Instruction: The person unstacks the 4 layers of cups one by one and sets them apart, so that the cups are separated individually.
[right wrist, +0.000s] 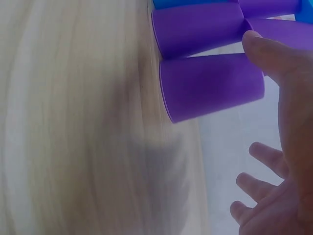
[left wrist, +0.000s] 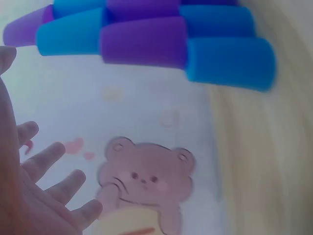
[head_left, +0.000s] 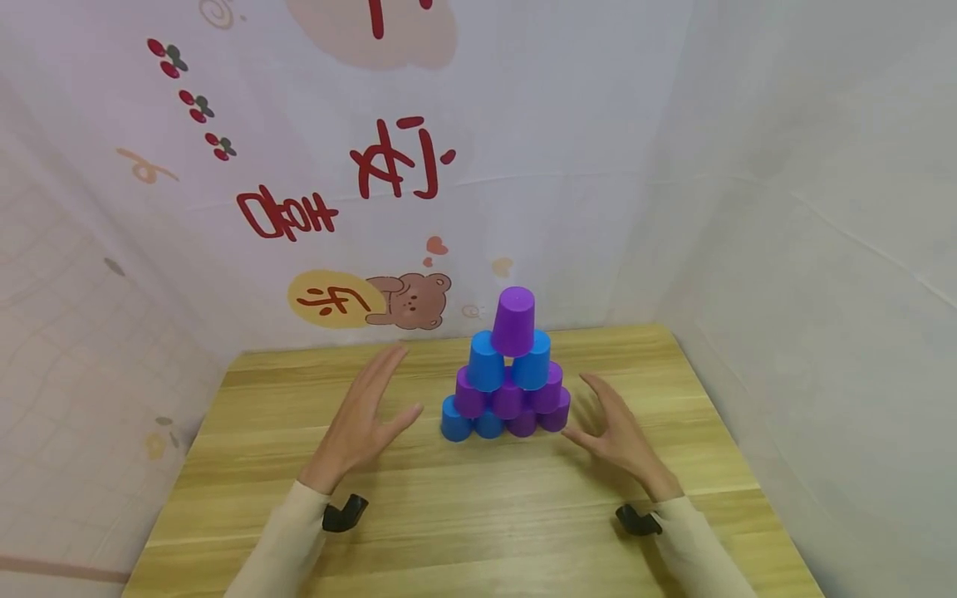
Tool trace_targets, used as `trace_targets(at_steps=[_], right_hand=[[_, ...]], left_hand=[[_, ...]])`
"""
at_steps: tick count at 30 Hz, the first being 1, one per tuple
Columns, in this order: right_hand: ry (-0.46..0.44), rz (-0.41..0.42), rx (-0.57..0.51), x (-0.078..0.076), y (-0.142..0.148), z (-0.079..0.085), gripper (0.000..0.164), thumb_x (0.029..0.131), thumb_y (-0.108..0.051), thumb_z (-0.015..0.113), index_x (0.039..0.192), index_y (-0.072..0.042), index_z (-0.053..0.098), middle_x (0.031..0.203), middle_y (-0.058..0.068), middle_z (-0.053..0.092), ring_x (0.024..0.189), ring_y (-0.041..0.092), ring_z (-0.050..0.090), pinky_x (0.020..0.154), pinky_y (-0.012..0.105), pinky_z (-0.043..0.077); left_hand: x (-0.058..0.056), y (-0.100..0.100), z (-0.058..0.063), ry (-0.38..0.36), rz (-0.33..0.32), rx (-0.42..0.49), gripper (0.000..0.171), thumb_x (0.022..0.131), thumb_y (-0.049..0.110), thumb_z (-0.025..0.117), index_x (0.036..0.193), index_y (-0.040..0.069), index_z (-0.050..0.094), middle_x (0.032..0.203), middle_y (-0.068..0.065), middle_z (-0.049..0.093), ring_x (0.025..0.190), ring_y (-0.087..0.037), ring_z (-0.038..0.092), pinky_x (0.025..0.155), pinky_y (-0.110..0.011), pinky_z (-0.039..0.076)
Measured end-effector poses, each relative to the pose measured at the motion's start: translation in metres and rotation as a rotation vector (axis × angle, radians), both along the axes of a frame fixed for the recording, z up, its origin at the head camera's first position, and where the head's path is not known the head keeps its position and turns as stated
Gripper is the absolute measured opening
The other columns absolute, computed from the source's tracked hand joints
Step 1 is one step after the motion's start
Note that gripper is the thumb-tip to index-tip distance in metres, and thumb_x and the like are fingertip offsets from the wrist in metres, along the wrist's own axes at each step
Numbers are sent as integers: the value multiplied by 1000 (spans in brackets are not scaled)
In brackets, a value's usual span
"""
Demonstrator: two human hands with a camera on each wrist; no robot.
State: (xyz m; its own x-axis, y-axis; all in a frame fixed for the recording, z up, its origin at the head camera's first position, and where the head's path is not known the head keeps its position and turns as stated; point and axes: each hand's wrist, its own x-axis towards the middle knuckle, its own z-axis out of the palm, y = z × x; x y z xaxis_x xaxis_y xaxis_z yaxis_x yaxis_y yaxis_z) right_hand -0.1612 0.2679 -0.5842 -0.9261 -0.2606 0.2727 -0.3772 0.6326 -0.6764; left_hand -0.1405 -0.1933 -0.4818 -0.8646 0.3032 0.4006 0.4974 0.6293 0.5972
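Note:
A pyramid of upside-down plastic cups stands on the wooden table, narrowing row by row. Its bottom row has a blue cup (head_left: 456, 419) at the left end and a purple cup (head_left: 555, 410) at the right end. Two blue cups form the row under a single purple cup (head_left: 514, 321) at the peak. My left hand (head_left: 362, 419) hovers to the left of the stack, fingers spread, apart from the cups. On the other side, my right hand (head_left: 616, 432) has its fingers extended, close to the right end cup; neither hand holds anything. Contact on the right cannot be made out.
The wooden table (head_left: 478, 523) reaches back to a white printed curtain (head_left: 583, 166) showing a bear (head_left: 414, 301). More white cloth hangs along both sides. A black strap piece sits at the left wrist (head_left: 345, 513) and another at the right wrist (head_left: 638, 521).

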Motion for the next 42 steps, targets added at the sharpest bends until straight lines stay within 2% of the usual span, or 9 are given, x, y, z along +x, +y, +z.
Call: trace_targets(at_steps=[9, 15, 18, 20, 23, 25, 27, 32, 42], right_hand=[[-92, -17, -75, 1, -12, -4, 104, 92, -38, 96, 176, -17, 38, 178, 19, 47, 166, 53, 40, 130, 82, 36], [-179, -8, -162, -1, -19, -8, 100, 94, -39, 94, 176, -24, 39, 180, 14, 45, 170, 51, 34, 133, 85, 26], [-200, 13, -216, -3, -22, -12, 97, 95, -34, 94, 175, -27, 40, 181, 12, 44, 172, 50, 31, 135, 85, 20], [-209, 40, -273, -4, -25, -15, 95, 95, -28, 94, 174, -27, 41, 181, 11, 44, 172, 45, 32, 140, 78, 20], [-223, 110, -398, -6, -28, -19, 93, 96, -14, 92, 174, -24, 41, 180, 12, 45, 170, 31, 40, 146, 50, 27], [-222, 162, -482, -7, -30, -22, 93, 96, -4, 89, 174, -19, 40, 178, 16, 46, 166, 19, 46, 142, 31, 33], [-212, 198, -538, -9, -30, -25, 93, 95, 3, 87, 173, -14, 40, 176, 22, 46, 161, 9, 50, 136, 18, 36], [-170, 149, -522, -10, -31, -31, 85, 95, 2, 87, 169, -12, 47, 170, 25, 53, 152, -7, 53, 130, 10, 37], [-135, 95, -521, -12, -31, -37, 73, 94, 5, 87, 160, -2, 55, 162, 30, 59, 146, -9, 56, 126, 8, 41]], left_hand=[[-15, 27, 30, 4, -80, 119, 85, 103, 34, 75, 178, 28, 35, 186, -2, 36, 173, -35, 35, 138, -75, 31], [-25, 48, 47, 16, -127, 186, 81, 105, 34, 71, 178, 30, 35, 186, 1, 36, 172, -31, 37, 137, -73, 34], [-30, 57, 53, 36, -147, 207, 79, 106, 33, 70, 177, 26, 37, 185, -1, 38, 171, -31, 39, 136, -72, 36], [-33, 63, 57, 43, -159, 220, 77, 106, 33, 69, 176, 23, 39, 184, -3, 40, 171, -31, 39, 137, -73, 36], [-37, 70, 61, 47, -173, 229, 75, 107, 36, 67, 176, 20, 40, 183, -4, 41, 172, -31, 37, 137, -73, 34], [-39, 73, 64, 45, -177, 229, 75, 108, 40, 65, 176, 21, 40, 183, -4, 41, 172, -30, 37, 137, -73, 34], [-40, 76, 66, 45, -180, 224, 75, 109, 43, 64, 176, 22, 40, 183, -4, 41, 172, -31, 37, 137, -73, 34], [-42, 83, 71, 54, -193, 229, 76, 110, 52, 60, 176, 20, 40, 183, -4, 41, 172, -30, 37, 138, -71, 34], [-46, 94, 80, 30, -180, 237, 78, 110, 67, 54, 176, 28, 39, 182, 0, 43, 171, -25, 38, 139, -67, 35]])
